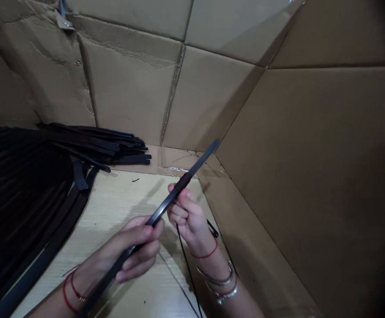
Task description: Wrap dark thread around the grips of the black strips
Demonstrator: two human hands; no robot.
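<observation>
A long black strap (161, 210) runs diagonally from the lower left up to a tapered tip at the right. My left hand (141, 249) is closed around its middle, thumb on top. Further up, the thumb and fingers of my right hand (187, 216) pinch the strap just below a dark brown wrapped band (183, 181). From beneath my right hand a thin black cord (187, 265) hangs down past the bottom edge. Part of the strap's lower end lies over my left wrist and leaves the view.
A large pile of black straps (23, 190) covers the left, with a smaller bundle (112, 143) behind it. Cardboard walls (311, 154) enclose the pale tabletop (122, 194) at the back and right. A dark looped handle (213, 228) shows beside my right wrist.
</observation>
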